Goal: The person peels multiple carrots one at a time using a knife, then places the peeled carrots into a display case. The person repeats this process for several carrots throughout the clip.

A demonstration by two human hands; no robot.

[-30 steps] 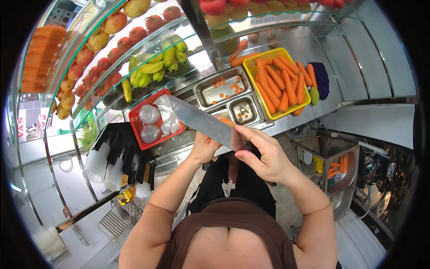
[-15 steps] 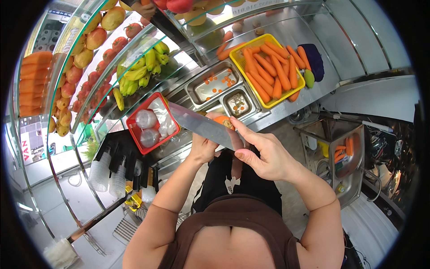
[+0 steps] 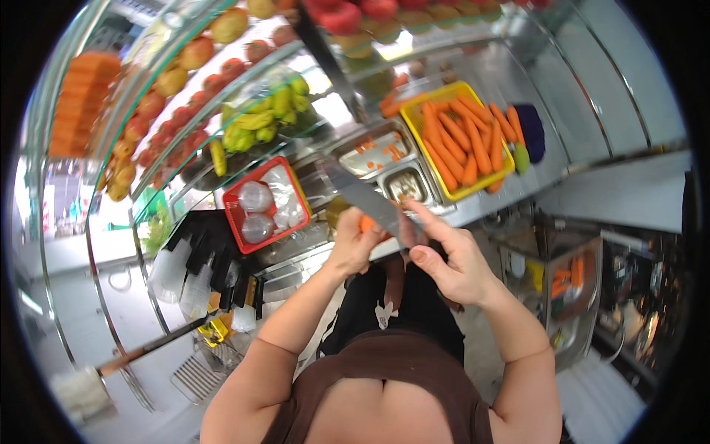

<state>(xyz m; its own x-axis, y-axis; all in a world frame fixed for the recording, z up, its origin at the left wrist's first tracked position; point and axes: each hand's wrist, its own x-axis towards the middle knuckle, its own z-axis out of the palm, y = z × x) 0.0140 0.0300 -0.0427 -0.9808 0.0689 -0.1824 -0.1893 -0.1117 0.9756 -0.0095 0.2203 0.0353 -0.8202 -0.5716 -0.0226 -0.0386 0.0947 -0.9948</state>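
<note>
My right hand (image 3: 457, 265) holds a large knife, its thumb and forefinger at the near end of the wide blade (image 3: 364, 198). The handle is mostly hidden by the hand. The blade points up and to the left. Just below and left of it, my left hand (image 3: 353, 244) is closed around an orange carrot (image 3: 367, 224), of which a short part shows between fingers and blade. Beyond the blade lie a steel tray (image 3: 347, 164) with carrot pieces and a smaller steel container (image 3: 405, 186) holding scraps.
A yellow basket of carrots (image 3: 509, 164) stands right of the trays, beside a green fruit (image 3: 522, 158) and dark cloth (image 3: 529, 133). A red basket (image 3: 238, 235) with clear plastic lids sits left. Bananas (image 3: 260, 122) lie behind it. A steel sink (image 3: 584, 296) is at right.
The view has shifted, so the counter appears farther right. The carrot end that showed beyond the blade is out of sight; carrot now shows on the left hand's side.
</note>
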